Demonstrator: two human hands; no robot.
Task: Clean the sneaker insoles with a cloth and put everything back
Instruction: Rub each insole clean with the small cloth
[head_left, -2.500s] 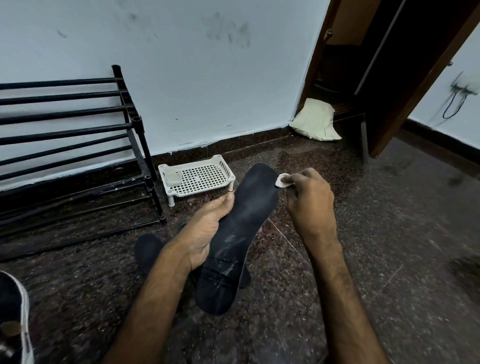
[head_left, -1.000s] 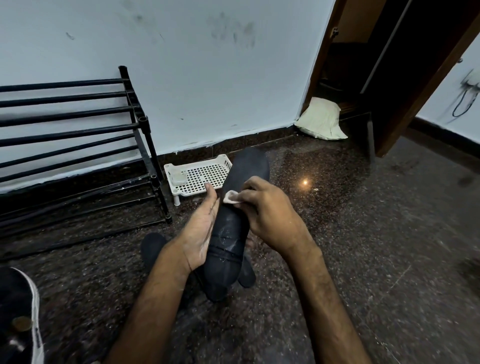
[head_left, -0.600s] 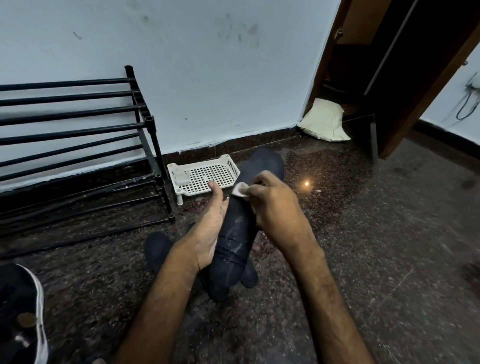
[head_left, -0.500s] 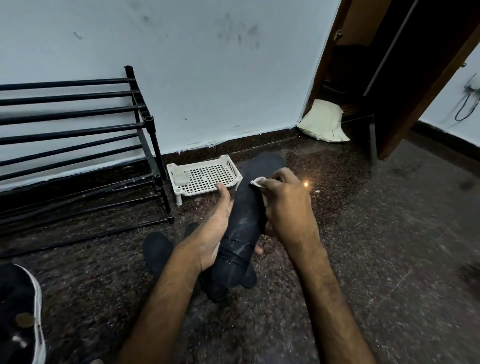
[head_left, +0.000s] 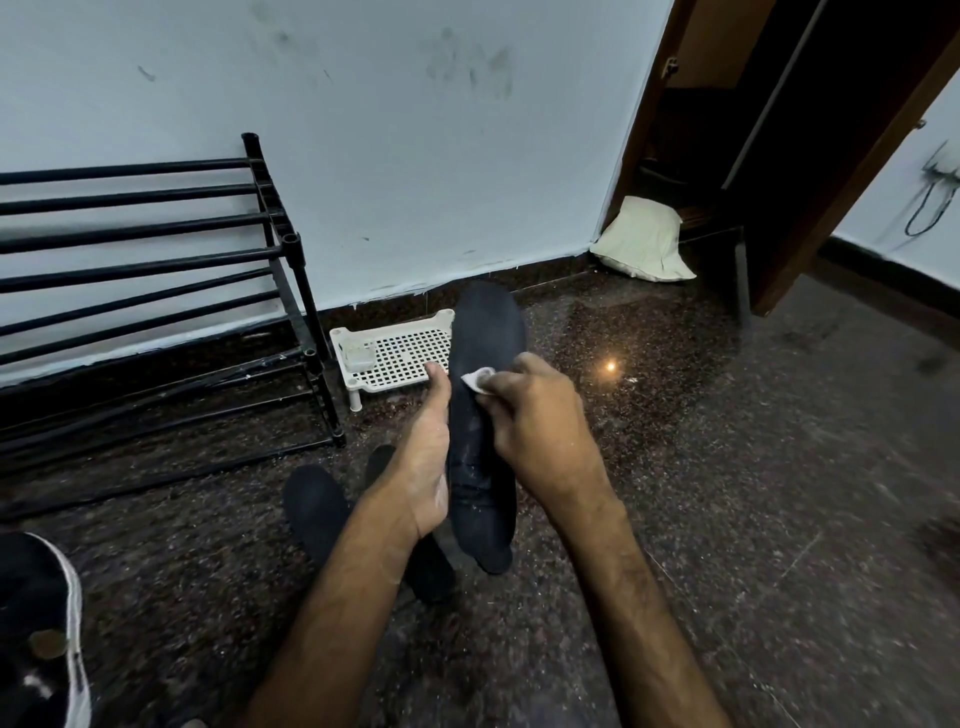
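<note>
Pinching cloth (head_left: 475, 380) against insole (head_left: 488, 332), right hand (head_left: 535, 423), left hand (head_left: 423, 467) gripping insole

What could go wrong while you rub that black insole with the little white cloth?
1. The cloth is tiny and only pinched in the right hand, so it could slip out mid-wipe.
2. The left hand holds the raised insole around its lower half; the free top might flop under pressure.
3. The second insole lies on the floor, where it may pick up grit.
</note>
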